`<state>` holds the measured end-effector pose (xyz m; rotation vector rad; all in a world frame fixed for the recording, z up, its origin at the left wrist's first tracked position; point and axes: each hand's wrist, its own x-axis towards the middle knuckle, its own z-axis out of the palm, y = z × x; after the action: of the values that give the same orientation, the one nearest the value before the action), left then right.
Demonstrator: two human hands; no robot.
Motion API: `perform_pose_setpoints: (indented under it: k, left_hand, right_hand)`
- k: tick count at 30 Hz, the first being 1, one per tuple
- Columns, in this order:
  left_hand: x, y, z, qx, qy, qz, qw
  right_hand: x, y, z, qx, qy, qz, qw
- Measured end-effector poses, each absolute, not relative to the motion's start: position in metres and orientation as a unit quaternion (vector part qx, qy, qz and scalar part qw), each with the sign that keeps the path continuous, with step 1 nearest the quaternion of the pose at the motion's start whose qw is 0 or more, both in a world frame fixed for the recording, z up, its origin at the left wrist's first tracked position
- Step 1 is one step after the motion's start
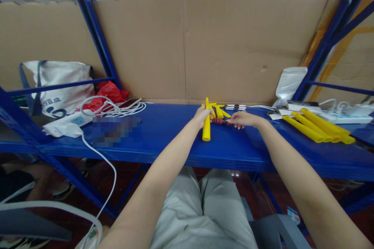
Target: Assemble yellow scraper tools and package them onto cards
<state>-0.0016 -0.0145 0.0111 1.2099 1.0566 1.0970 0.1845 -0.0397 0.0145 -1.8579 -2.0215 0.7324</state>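
Observation:
My left hand point(201, 117) is closed around a yellow tube-like sleeve point(206, 130), which has a narrow tab at its far end and points toward me. My right hand point(242, 119) pinches the right end of a dark red and black patterned rod point(219, 121). The rod's left end reaches to the yellow sleeve and is partly hidden by it and my left fingers. Just behind my hands lie several smaller yellow pieces point(218, 111). Small white pieces with dark bands point(236, 107) lie in a stack beyond my right hand.
Several yellow sleeves point(317, 128) lie on the blue table point(163, 140) at right, beside a white power strip point(344, 116) and white pouch point(289, 85). Leftward are another power strip point(73, 120), coiled cables, a red bag point(108, 93) and a cloth bag point(64, 81). Cardboard point(184, 46) walls the back.

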Motion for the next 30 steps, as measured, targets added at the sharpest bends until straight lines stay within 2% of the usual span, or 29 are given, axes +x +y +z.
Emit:
perform_pose_setpoints:
  k: [8,16,19,30]
  left_hand:
    - [0.001,-0.016,0.007,0.62,0.456,0.444,0.459]
    - [-0.005,-0.014,0.002,0.8,0.459,0.345,0.173]
    - [-0.006,-0.012,-0.002,0.841,0.441,0.297,0.102]
    - [-0.006,-0.009,-0.005,0.864,0.417,0.261,0.108]
  right_hand:
    - [0.185,-0.039,0.013,-0.645,-0.704,0.258,0.148]
    - [0.184,-0.04,0.014,-0.646,-0.708,0.245,0.146]
    - [0.185,-0.038,0.013,-0.647,-0.71,0.24,0.143]
    - [0.188,-0.038,0.015,-0.654,-0.712,0.222,0.131]
